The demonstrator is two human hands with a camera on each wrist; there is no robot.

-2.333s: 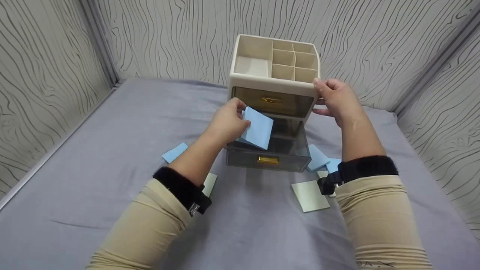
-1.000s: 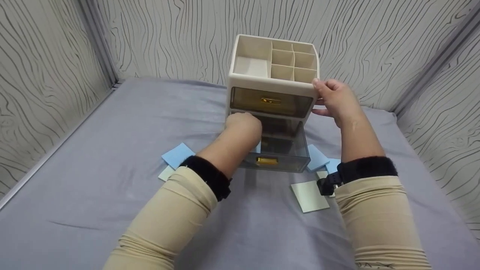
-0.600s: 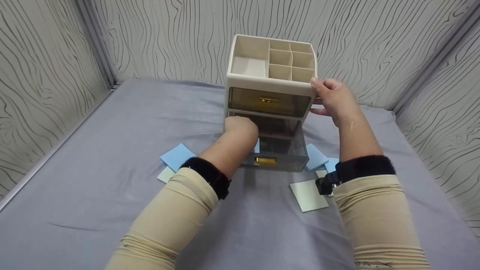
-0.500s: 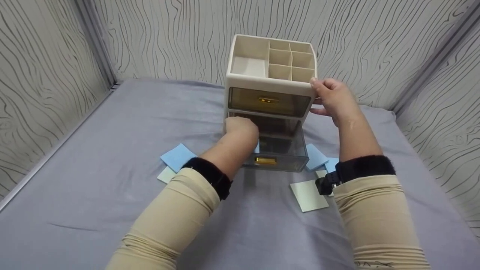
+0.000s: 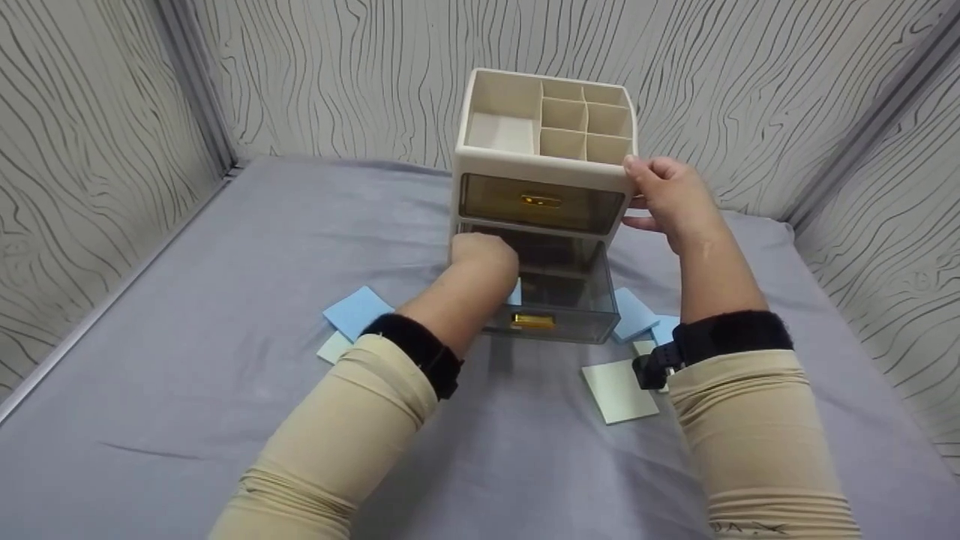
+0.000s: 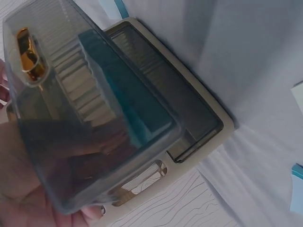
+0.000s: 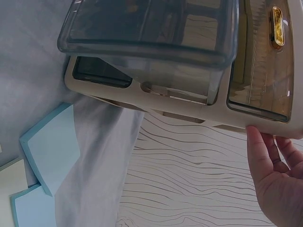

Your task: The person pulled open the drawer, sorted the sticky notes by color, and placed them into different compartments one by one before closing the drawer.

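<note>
A cream desktop drawer organizer stands on the cloth, its clear grey middle drawer pulled out. My left hand reaches into that drawer at its left side. Beside it a blue sticky note pad peeks out; the left wrist view shows this pad through the drawer wall, with fingertips close to its end. The tinted wall and the wrist hide whether the fingers still pinch it. My right hand holds the organizer's upper right front corner, thumb at the front edge.
Left of the organizer lie a blue pad and a pale green one. On its right are blue pads and a pale green pad. The organizer's top has several compartments. Patterned panels border the cloth-covered table.
My left hand has carried the blue sticky note pad from above the pulled-out drawer down into it, then stayed there nearly still. The right hand keeps its hold on the corner.
</note>
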